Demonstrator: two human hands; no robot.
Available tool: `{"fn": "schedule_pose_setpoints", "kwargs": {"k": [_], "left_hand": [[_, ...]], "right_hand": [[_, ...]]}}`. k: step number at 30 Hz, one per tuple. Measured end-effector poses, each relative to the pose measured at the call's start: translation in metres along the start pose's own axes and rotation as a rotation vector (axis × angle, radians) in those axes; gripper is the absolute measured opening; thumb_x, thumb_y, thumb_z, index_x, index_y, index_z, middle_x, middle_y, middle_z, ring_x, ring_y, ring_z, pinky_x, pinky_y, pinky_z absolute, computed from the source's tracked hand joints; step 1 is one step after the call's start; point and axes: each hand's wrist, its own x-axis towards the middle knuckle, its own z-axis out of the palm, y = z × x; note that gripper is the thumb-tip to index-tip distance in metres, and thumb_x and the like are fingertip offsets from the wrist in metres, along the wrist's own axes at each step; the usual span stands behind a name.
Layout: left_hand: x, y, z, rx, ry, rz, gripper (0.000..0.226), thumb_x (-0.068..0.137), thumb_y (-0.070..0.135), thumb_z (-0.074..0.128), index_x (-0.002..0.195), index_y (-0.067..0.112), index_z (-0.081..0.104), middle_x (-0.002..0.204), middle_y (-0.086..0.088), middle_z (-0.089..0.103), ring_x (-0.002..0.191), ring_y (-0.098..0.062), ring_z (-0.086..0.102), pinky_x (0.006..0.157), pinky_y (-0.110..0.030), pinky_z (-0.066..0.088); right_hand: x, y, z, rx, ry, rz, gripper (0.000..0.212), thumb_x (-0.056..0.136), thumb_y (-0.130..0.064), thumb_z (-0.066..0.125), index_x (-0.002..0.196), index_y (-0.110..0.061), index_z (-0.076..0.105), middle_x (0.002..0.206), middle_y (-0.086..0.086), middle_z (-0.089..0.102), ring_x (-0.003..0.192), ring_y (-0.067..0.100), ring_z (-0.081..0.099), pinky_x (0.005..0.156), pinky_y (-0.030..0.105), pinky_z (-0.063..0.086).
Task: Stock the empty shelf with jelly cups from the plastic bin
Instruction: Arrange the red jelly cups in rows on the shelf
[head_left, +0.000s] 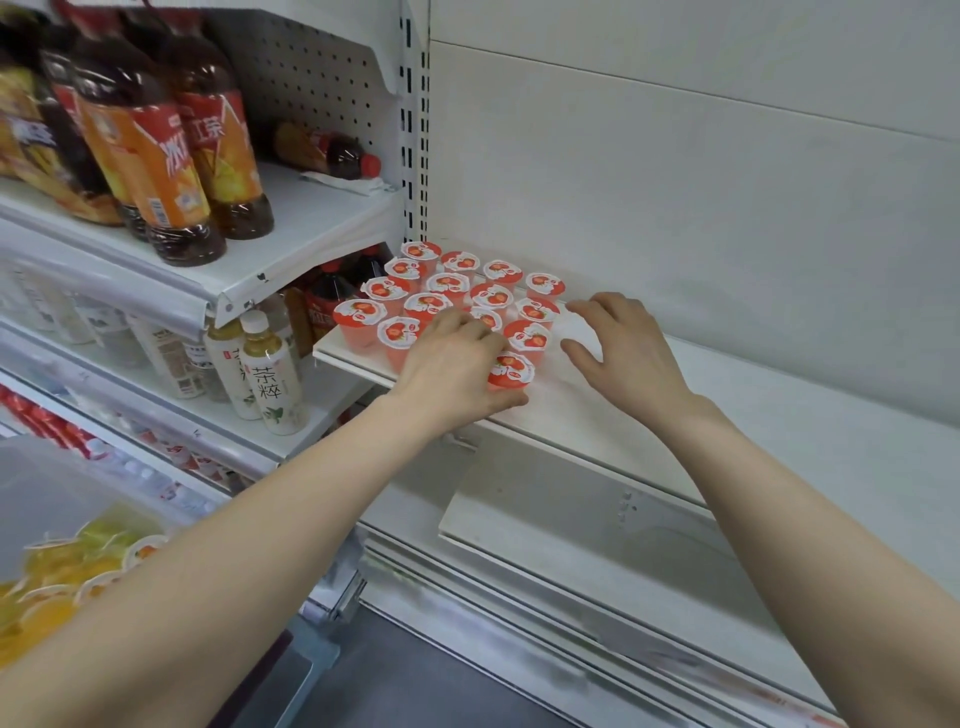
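Several red strawberry jelly cups (447, 286) stand in rows at the left end of the white shelf (753, 415). My left hand (452, 364) grips the frontmost jelly cup (511, 370) at the shelf's front edge, thumb under it and fingers over the neighbouring cups. My right hand (618, 348) hovers just right of the cups with fingers spread and relaxed, holding nothing. The clear plastic bin (57, 499) sits at the lower left, with yellow and orange jelly cups (78, 566) inside.
Big iced-tea bottles (171, 171) fill the upper left shelf, with one bottle (327, 150) lying on its side behind. Smaller tea bottles (270, 374) stand on the shelf below. To the right of the cups the white shelf runs on bare.
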Motion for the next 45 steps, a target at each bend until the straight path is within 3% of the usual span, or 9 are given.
{"fn": "schedule_pose_setpoints", "kwargs": {"k": [10,15,24,35,39,45], "left_hand": [[-0.036,-0.045,-0.036,-0.015,0.145,0.042,0.047,0.094,0.046,0.053,0.126,0.013,0.061,0.123,-0.006,0.062,0.117,-0.027,0.051,0.102,-0.039,0.037],[-0.089,-0.091,-0.049,0.018,0.207,0.021,0.045,0.091,0.036,0.06,0.127,0.009,0.059,0.121,-0.009,0.063,0.113,-0.03,0.053,0.099,-0.039,0.039],[-0.214,-0.191,-0.051,0.004,0.181,-0.104,0.043,0.091,0.03,0.058,0.128,0.009,0.058,0.119,-0.012,0.061,0.112,-0.033,0.053,0.098,-0.043,0.043],[-0.401,-0.284,-0.002,-0.087,0.03,-0.457,0.038,0.093,0.032,0.055,0.124,0.011,0.062,0.115,-0.01,0.064,0.109,-0.034,0.054,0.093,-0.042,0.044],[-0.443,-0.304,0.022,-0.124,-0.061,-0.58,0.032,0.093,0.027,0.062,0.121,0.012,0.064,0.114,-0.009,0.065,0.107,-0.033,0.054,0.091,-0.042,0.044],[-0.472,-0.318,0.05,-0.097,-0.086,-0.703,0.028,0.09,0.029,0.057,0.11,0.014,0.07,0.101,-0.008,0.07,0.096,-0.034,0.059,0.083,-0.039,0.047]], "right_hand": [[-0.006,-0.051,-0.016,-0.063,0.073,-0.106,0.043,0.094,-0.035,0.056,0.132,-0.014,0.056,0.126,0.012,0.057,0.115,0.036,0.051,0.095,0.046,0.043],[-0.018,-0.11,-0.01,-0.08,0.1,-0.158,0.046,0.093,-0.041,0.047,0.127,-0.012,0.059,0.12,0.012,0.06,0.11,0.036,0.054,0.091,0.045,0.044],[-0.054,-0.248,0.037,-0.029,0.064,-0.323,0.047,0.093,-0.039,0.047,0.127,-0.007,0.057,0.117,0.014,0.059,0.105,0.036,0.054,0.086,0.045,0.046],[-0.118,-0.395,0.151,0.127,-0.254,-0.479,0.046,0.09,-0.041,0.047,0.123,-0.012,0.063,0.112,0.009,0.064,0.103,0.032,0.06,0.086,0.039,0.048],[-0.123,-0.427,0.187,0.156,-0.562,-0.525,0.052,0.089,-0.045,0.04,0.122,-0.015,0.064,0.112,0.009,0.066,0.103,0.033,0.061,0.089,0.042,0.048],[-0.113,-0.474,0.237,0.144,-0.961,-0.541,0.04,0.09,-0.043,0.061,0.123,-0.021,0.062,0.116,0.006,0.065,0.112,0.027,0.057,0.092,0.039,0.045]]}}
